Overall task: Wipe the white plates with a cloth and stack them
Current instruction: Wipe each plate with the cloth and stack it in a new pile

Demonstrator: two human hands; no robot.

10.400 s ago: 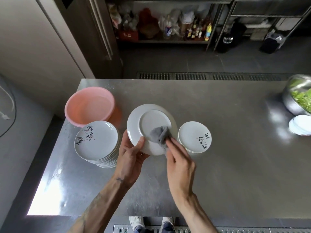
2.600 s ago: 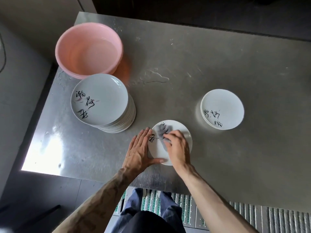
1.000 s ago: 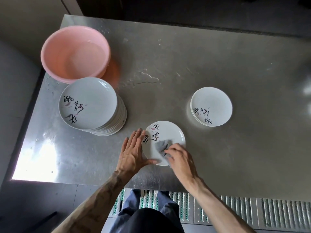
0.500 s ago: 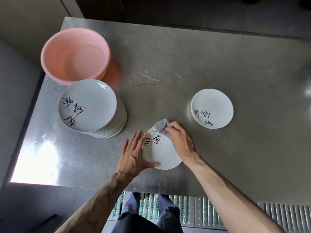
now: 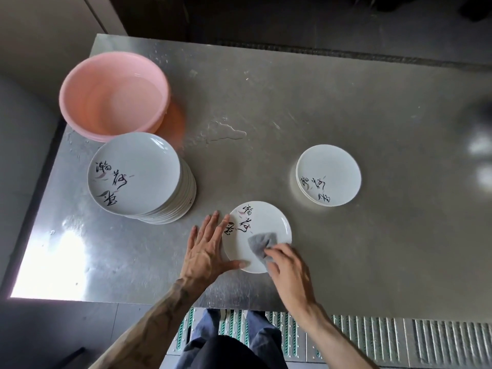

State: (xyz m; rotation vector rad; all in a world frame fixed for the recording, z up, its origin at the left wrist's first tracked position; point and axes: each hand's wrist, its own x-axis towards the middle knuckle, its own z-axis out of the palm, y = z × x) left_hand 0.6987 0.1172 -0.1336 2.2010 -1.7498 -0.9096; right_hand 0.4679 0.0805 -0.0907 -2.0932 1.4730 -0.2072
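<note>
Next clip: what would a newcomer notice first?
The pink basin at the far left corner of the table, with a tall stack of white plates before it. Near the front edge, the right hand presses a grey cloth onto a single plate steadied by the flat left hand.

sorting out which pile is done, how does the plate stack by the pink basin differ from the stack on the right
Height: the left stack is tall, many rims showing down its side; the right stack holds only a few plates. Place: the left stack sits close beside the pink basin; the right stack stands alone on the steel table. Both are white plates, face up, with black calligraphy on top.
</note>
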